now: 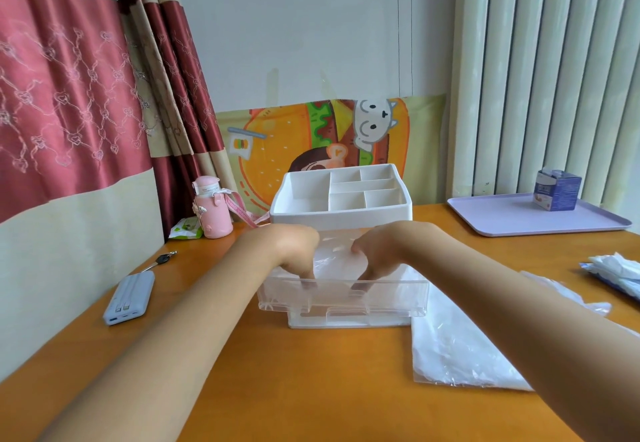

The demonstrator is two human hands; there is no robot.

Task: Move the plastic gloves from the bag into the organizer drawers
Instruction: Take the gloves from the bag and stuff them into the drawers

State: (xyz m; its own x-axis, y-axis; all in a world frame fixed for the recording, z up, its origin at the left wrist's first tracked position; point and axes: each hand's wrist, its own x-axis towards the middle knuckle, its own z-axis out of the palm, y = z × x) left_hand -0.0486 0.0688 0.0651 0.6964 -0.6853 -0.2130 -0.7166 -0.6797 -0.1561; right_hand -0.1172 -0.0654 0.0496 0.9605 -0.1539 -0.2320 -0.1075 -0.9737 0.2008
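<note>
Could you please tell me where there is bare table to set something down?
The widest bare table lies in front of the drawer, toward the near edge. The left half of the tray, beside the small box, is free too. Crowded: right of the drawer, under plastic gloves, and the back-left corner around the pink bottle.

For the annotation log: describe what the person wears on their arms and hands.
Nothing worn shows: the left hand and right hand are ungloved, both forearms bare with no sleeve in view, and no watch, bracelet or ring is visible.
</note>
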